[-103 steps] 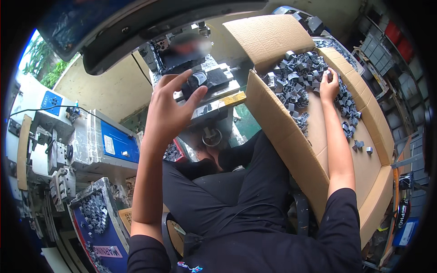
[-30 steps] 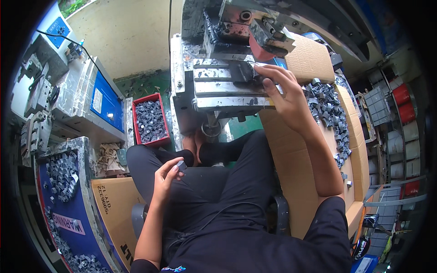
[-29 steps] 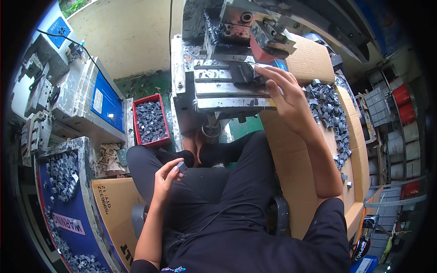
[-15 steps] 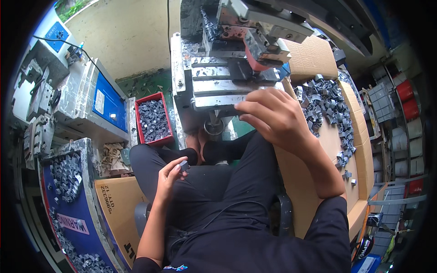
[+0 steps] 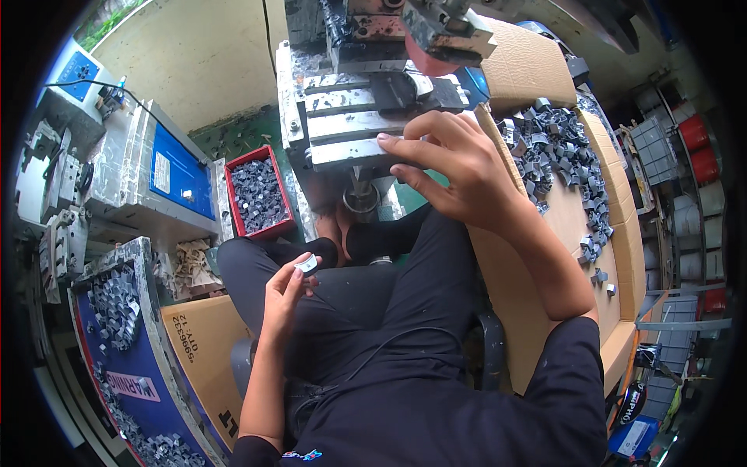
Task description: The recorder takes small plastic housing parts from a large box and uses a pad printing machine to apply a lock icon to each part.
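My left hand (image 5: 286,294) is above my left thigh, its thumb and fingers pinching a small curved grey piece (image 5: 307,264) whose pale face is turned up. In front of the slotted metal machine table (image 5: 354,152), my right hand (image 5: 467,167) hovers with thumb and forefinger apart; nothing shows between them. On the table sits a dark fixture (image 5: 397,91) with a light-coloured piece (image 5: 422,85) on it. Over that hangs a reddish pad (image 5: 430,60) under the machine head, clear of the fixture.
An open cardboard box (image 5: 568,257) with many grey pieces (image 5: 556,152) stands at the right. Past my left knee is a red bin (image 5: 227,198) full of similar pieces. A blue tray (image 5: 144,405) with more pieces and a closed carton (image 5: 204,342) lie at the left.
The reddish pad has lifted off the fixture, uncovering the light piece. In my left hand the grey piece has turned to show its pale face. My right hand's fingers have shifted slightly.
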The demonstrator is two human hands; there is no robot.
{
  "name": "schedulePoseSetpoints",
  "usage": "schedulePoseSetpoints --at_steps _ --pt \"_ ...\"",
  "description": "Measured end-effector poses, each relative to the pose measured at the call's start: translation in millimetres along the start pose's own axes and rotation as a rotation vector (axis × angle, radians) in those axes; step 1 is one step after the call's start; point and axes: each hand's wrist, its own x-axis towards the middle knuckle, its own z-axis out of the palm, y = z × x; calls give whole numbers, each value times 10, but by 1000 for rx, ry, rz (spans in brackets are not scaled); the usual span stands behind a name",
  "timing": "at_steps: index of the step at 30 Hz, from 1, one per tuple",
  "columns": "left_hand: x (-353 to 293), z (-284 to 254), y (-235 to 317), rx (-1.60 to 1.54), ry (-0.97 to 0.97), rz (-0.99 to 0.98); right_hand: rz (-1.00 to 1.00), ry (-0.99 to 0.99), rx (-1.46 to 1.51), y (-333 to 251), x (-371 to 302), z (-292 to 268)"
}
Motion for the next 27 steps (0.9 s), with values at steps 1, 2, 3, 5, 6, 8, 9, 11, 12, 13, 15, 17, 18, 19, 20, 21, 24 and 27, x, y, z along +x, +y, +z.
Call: schedulePoseSetpoints --at_steps 1,2,3,5,6,8,9,11,12,13,15,17,18,19,20,21,24,27 --pt "-11 3 23 -30 1 -2 -2 4 -1 2 5 12" --pt "-20 10 49 -30 19 -8 -4 7 2 2 10 26" --pt "-25 25 79 -61 7 9 6 -2 4 1 12 26" --pt "-49 101 209 -82 -2 54 9 -11 -8 2 17 28" --pt "-72 163 302 -97 -31 79 15 -8 -9 6 15 24" --pt "-161 318 520 -104 -117 144 13 -18 -19 31 32 7" --pt "-227 381 603 -107 -162 186 8 -12 -29 26 49 8" --pt "-317 540 779 -128 -266 254 40 -9 17 26 46 17" --pt "-374 601 823 -156 -287 260 74 -10 80 22 40 28" --pt "-409 642 857 -131 -280 238 86 -30 68 15 33 10" --pt "-484 715 925 -125 -252 193 81 -38 78 20 47 52" --pt "-507 723 907 -141 -251 200 93 -38 100 21 35 76" --pt "-514 727 898 -148 -255 215 96 -48 99 16 33 79" --pt "-523 718 906 -167 -269 211 104 -47 92 -1 38 78" --pt "-515 717 888 -174 -268 207 112 -45 85 -12 40 76" --pt "-500 720 869 -148 -276 238 114 -52 86 -5 35 70" --pt "-514 733 868 -139 -276 239 70 -26 64 22 20 74" --pt "-524 736 872 -144 -280 220 98 -31 73 33 13 88"
